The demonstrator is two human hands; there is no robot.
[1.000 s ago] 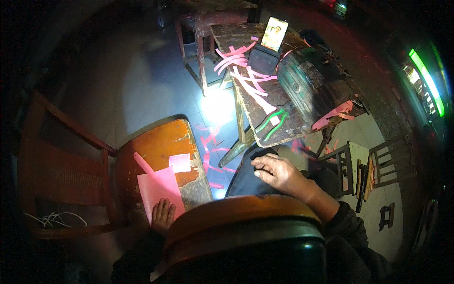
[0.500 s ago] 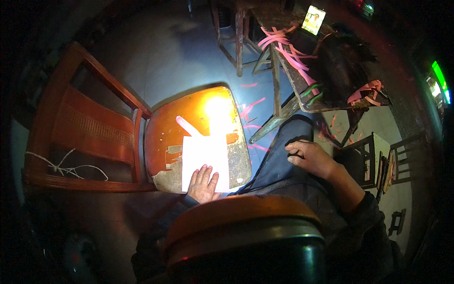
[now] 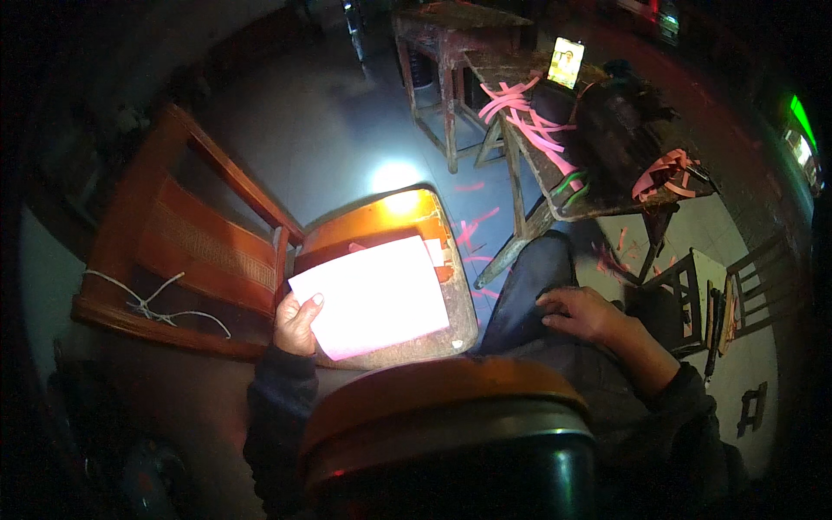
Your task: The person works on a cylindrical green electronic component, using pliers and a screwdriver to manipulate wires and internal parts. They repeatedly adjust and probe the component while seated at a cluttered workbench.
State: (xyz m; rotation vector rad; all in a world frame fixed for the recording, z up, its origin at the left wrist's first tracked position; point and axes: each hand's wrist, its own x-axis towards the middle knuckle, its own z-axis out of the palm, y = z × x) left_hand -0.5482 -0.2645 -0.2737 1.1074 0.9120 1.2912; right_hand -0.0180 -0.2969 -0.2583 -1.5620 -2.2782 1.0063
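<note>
My left hand (image 3: 298, 322) grips the left edge of a bright, pale sheet of paper (image 3: 377, 299), thumb on top. The sheet hangs over the seat of a wooden chair (image 3: 464, 299), hiding much of it; glare washes out its surface. A short pale strip (image 3: 436, 252) shows past the sheet's right edge. My right hand (image 3: 582, 314) hovers at my right thigh (image 3: 529, 282), its fingers loosely bent and apart, with nothing visible in them.
At the upper right, a worn wooden table (image 3: 555, 186) carries pink paper strips (image 3: 524, 117), a lit phone (image 3: 565, 62) and a dark bundle (image 3: 611, 117). Pink scraps (image 3: 468, 232) lie on the floor. White cord (image 3: 156, 303) hangs on the chair's back. A small stool stands right.
My left hand has gone from lying flat on the paper to gripping its left edge, and the sheet has lifted and turned. My right hand stays by the thigh. The view has shifted slightly.
</note>
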